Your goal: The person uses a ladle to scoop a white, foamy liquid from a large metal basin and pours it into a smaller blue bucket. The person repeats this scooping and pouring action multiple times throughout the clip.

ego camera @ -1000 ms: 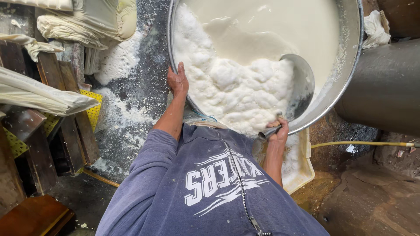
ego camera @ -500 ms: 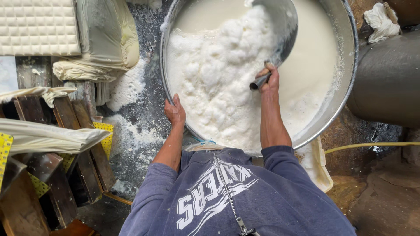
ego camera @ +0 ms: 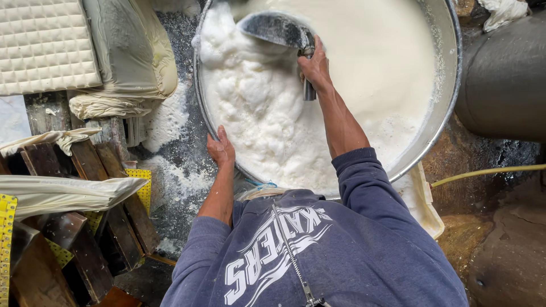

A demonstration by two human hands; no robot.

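Observation:
A large round metal basin [ego camera: 450,85] holds white liquid with a thick mass of white foam [ego camera: 256,108] on its left side. My right hand [ego camera: 314,63] grips the handle of a metal ladle [ego camera: 276,28], whose bowl lies at the far edge of the foam. My left hand [ego camera: 220,149] rests on the basin's near-left rim, fingers flat against it. Blue sweatshirt sleeves cover both arms up to the forearms.
A quilted white slab [ego camera: 42,42] and bundles of wet cream cloth [ego camera: 128,54] lie at the left. Dark wooden blocks [ego camera: 85,170] and yellow mesh [ego camera: 139,185] sit below them. A grey pipe [ego camera: 503,74] and a yellow hose [ego camera: 489,171] are at the right. Foam spatters the ground.
My right hand has swung the ladle from the basin's near-right side across to the far left of the foam. My left hand stays on the rim.

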